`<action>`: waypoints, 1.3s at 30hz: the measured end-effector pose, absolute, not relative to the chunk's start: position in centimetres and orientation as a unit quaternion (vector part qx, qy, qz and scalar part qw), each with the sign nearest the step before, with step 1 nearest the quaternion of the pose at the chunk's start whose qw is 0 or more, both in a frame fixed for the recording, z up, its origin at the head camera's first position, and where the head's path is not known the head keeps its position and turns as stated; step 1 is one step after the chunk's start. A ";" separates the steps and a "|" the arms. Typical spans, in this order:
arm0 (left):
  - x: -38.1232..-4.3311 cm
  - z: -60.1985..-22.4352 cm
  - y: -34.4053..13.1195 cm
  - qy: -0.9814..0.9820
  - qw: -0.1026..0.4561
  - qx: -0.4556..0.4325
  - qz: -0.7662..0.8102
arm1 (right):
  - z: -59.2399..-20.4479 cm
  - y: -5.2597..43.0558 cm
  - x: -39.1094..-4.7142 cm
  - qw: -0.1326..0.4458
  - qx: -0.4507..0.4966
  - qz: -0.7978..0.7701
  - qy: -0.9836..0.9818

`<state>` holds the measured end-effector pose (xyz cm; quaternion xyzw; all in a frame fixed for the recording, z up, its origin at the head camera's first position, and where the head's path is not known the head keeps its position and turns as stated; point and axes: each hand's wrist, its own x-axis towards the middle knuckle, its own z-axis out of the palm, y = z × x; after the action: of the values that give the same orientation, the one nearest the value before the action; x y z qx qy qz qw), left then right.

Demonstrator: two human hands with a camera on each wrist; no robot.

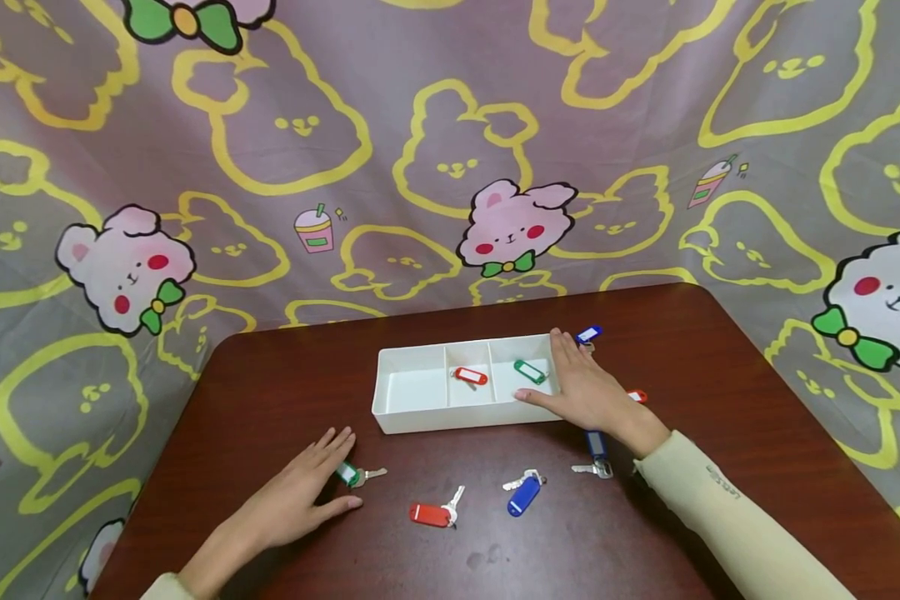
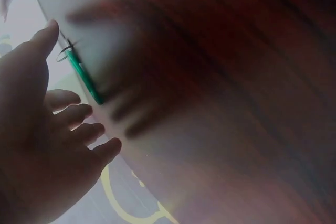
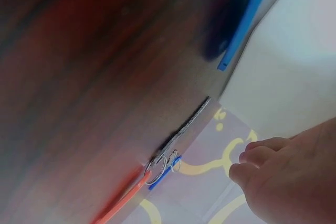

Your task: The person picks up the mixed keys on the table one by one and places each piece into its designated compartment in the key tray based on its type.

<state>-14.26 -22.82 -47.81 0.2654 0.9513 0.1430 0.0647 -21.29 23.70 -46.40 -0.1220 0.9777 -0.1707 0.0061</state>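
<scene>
A white three-compartment tray (image 1: 412, 421) stands on the brown table. My right hand (image 1: 588, 387) lies over its right end, fingers straight and thumb spread over the right compartment. Inside that compartment is a green key tag (image 1: 530, 372); a red key tag (image 1: 471, 376) lies in the middle one, and the left one holds nothing. At the left, my left hand (image 1: 292, 492) is spread palm down beside a green-tagged key (image 1: 347, 474), its fingers partly covering the tag. In the left wrist view this green tag (image 2: 84, 77) shows beyond the fingertips, with nothing gripped.
In front of the tray lie a red-tagged key (image 1: 430, 515), a blue-tagged key (image 1: 523, 497) and a dark blue tag (image 1: 596, 444) with keys. Beyond the right hand are another blue tag (image 1: 588, 334) and a half-hidden red tag (image 1: 637, 396). A patterned curtain (image 1: 390, 142) hangs behind the table.
</scene>
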 end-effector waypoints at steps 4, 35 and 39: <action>-14.4 -47.9 -22.8 0.950 0.048 0.278 0.130 | -46.4 23.7 -21.3 0.007 -0.121 -0.171 0.978; -15.1 -49.0 -23.3 0.938 -0.019 0.321 0.132 | -46.3 23.8 -21.3 0.014 -0.121 -0.176 0.977; -15.1 -48.5 -23.2 0.937 -0.023 0.325 0.126 | -46.4 23.8 -21.3 0.011 -0.122 -0.177 0.977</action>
<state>-15.09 -23.24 -48.54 0.3249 0.9370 0.1264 -0.0233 -21.27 23.76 -46.35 -0.1223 0.9766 -0.1768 0.0110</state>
